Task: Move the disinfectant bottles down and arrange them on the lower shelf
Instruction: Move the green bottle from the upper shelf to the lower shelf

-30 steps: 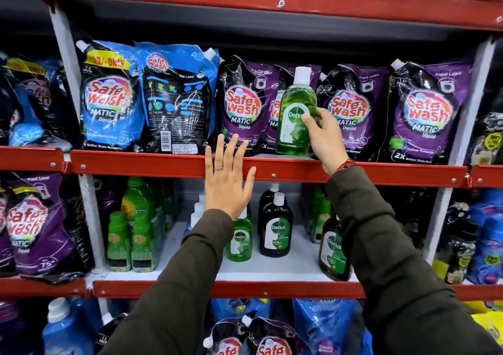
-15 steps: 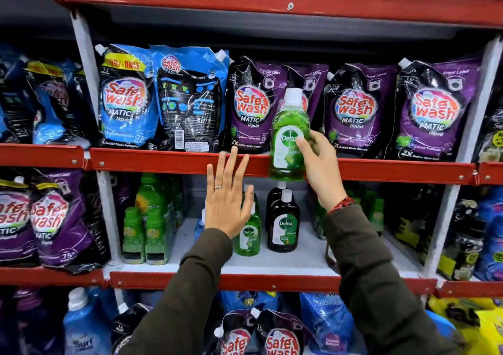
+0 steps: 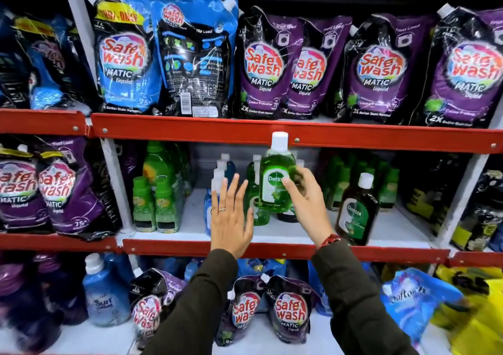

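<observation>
My right hand [image 3: 306, 199] grips a green Dettol disinfectant bottle [image 3: 275, 180] with a white cap, held upright in front of the lower shelf [image 3: 285, 233], its cap level with the red upper shelf rail [image 3: 190, 130]. My left hand [image 3: 231, 218] is open, fingers spread, just left of the held bottle and in front of other bottles. A brown Dettol bottle [image 3: 356, 210] stands on the lower shelf to the right. More green Dettol bottles [image 3: 254, 207] stand partly hidden behind my hands.
Safe Wash pouches [image 3: 264, 66] fill the upper shelf. Small green-capped bottles [image 3: 155, 205] stand at the lower shelf's left, clear white-capped bottles [image 3: 220, 175] behind my left hand, green bottles [image 3: 386, 185] at the back right. Pouches and a blue Surf bottle [image 3: 104, 297] sit below.
My right hand has brought the green bottle down from the upper shelf to the lower shelf opening. My left hand has dropped with it, still open. The view has tilted downward.
</observation>
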